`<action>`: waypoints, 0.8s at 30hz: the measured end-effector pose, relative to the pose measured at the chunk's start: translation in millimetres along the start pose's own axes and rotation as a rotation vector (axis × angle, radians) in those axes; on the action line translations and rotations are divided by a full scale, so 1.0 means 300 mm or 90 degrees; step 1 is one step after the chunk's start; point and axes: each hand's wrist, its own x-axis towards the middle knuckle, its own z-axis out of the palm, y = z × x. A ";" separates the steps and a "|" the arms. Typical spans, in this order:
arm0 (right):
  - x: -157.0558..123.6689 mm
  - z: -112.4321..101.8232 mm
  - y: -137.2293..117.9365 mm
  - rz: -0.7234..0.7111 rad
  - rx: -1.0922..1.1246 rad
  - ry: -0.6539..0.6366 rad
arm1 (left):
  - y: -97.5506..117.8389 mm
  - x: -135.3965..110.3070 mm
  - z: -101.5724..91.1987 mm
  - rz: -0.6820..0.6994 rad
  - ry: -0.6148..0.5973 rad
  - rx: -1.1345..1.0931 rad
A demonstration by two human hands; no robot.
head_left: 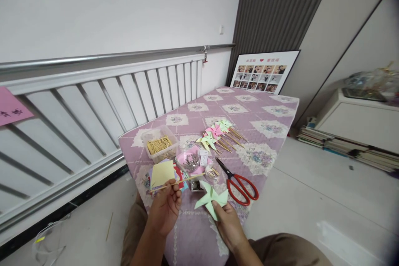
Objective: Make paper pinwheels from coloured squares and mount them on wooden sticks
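In my left hand I pinch a thin wooden stick, held nearly level over the near part of the table. My right hand grips a pale green paper pinwheel by its lower part, thumb near the centre. The stick's right end is just above the pinwheel and apart from it. Behind my left hand lies a stack of coloured paper squares, pale yellow on top. Red-handled scissors lie to the right of the pinwheel, blades slightly apart.
A plastic box of short sticks stands at the left. Near it are a container of small metal pieces and a round dish. Several finished pinwheels lie farther back. A white radiator borders the table's left side.
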 end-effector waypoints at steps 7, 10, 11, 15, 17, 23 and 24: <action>0.002 -0.003 0.004 -0.008 0.018 -0.004 | -0.006 -0.026 0.045 -0.001 -0.004 0.023; 0.004 -0.009 0.012 -0.009 0.010 -0.007 | -0.015 -0.034 0.054 -0.004 -0.002 0.024; 0.005 -0.013 0.016 -0.005 0.000 -0.006 | -0.020 -0.036 0.057 -0.004 0.000 0.024; 0.012 -0.031 0.041 -0.005 -0.045 -0.005 | -0.045 -0.048 0.064 0.002 0.020 0.031; 0.015 -0.037 0.051 -0.014 -0.042 -0.014 | -0.055 -0.054 0.066 0.009 0.031 0.038; 0.011 -0.028 0.046 -0.009 0.019 -0.014 | -0.063 -0.069 0.061 0.011 0.045 0.042; 0.010 -0.025 0.042 -0.007 0.028 -0.006 | -0.062 -0.071 0.059 0.012 0.045 0.043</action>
